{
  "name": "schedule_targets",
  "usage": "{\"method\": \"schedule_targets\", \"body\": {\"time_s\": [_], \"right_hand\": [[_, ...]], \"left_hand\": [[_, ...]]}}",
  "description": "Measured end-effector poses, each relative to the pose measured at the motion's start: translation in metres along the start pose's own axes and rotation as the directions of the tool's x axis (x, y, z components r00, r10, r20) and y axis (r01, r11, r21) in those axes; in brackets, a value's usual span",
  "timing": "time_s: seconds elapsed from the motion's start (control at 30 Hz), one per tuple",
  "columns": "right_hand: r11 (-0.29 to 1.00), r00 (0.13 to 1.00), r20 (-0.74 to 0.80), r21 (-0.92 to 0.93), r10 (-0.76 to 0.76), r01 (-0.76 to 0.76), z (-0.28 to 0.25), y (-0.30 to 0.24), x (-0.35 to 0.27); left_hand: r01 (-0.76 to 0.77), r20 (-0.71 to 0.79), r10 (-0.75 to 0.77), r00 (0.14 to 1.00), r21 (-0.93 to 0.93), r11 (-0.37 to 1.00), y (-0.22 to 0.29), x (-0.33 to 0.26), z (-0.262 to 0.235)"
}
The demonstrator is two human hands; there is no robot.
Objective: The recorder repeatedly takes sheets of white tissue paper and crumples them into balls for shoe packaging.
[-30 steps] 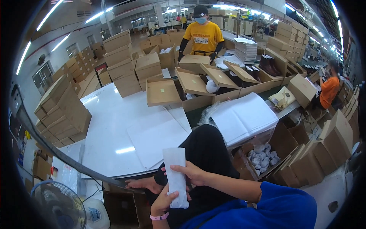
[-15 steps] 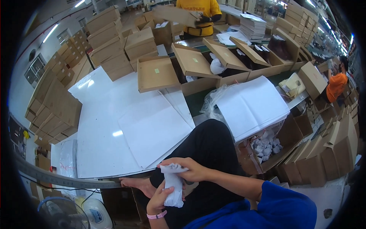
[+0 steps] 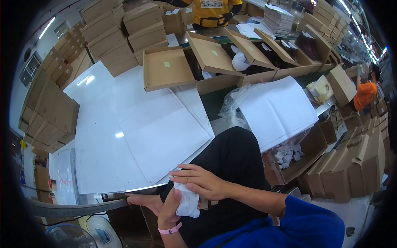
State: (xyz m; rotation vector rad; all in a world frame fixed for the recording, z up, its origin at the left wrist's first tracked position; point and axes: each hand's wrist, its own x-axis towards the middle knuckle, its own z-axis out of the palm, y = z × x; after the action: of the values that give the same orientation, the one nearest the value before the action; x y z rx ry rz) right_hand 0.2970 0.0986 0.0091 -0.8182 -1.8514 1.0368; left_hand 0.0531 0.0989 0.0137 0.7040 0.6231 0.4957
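Observation:
A crumpled wad of white paper (image 3: 188,201) is upright between my hands, above my lap. My left hand (image 3: 168,204) is closed around its lower part from the left, with the thumb in front. Across its top lies my right hand (image 3: 201,180), its fingers stretched out and pressing on the paper, so the upper end is mostly hidden. Flat sheets of white paper (image 3: 165,134) lie on the white table (image 3: 99,124) just beyond my hands. Another stack of white sheets (image 3: 279,111) rests to the right of my knee.
Open shoe boxes (image 3: 215,53) with raised lids stand in a row at the far side. Box stacks (image 3: 105,39) rise at the left. A carton (image 3: 289,159) at the right holds paper wads. Fan (image 3: 72,237) at lower left. Co-workers stand beyond, one in yellow (image 3: 211,12), one in orange (image 3: 366,93).
My right hand has gone from gripping the wad's folded top to lying across it with straighter fingers. The co-worker in yellow has moved a cardboard piece out of sight. The view has shifted slightly.

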Motion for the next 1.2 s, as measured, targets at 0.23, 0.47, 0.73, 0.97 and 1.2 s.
{"method": "schedule_targets", "body": {"time_s": [0.23,0.47,0.73,0.97,1.2], "right_hand": [[0.996,0.996,-0.084,-0.088,0.017,-0.024,-0.008,0.003,-0.006],[0.762,0.968,-0.179,0.648,0.175,-0.018,-0.007,0.009,-0.009],[0.533,0.883,0.064,0.776,0.466,-0.337,-0.015,0.023,-0.015],[0.462,0.859,-0.023,0.85,0.512,-0.252,-0.012,0.002,-0.002],[0.529,0.866,-0.067,0.814,0.496,-0.24,-0.002,-0.01,0.006]], "left_hand": [[0.014,-0.279,0.017,0.96,0.109,0.994,0.003,0.021,0.011],[-0.203,-0.367,0.583,0.725,0.695,0.69,-0.057,0.026,-0.112],[-0.572,-0.189,0.862,0.471,0.678,0.461,-0.011,0.096,0.046],[-0.293,-0.273,0.855,0.44,0.857,0.425,0.012,0.051,0.075],[-0.079,-0.285,0.864,0.415,0.935,0.346,0.003,0.023,0.019]]}}
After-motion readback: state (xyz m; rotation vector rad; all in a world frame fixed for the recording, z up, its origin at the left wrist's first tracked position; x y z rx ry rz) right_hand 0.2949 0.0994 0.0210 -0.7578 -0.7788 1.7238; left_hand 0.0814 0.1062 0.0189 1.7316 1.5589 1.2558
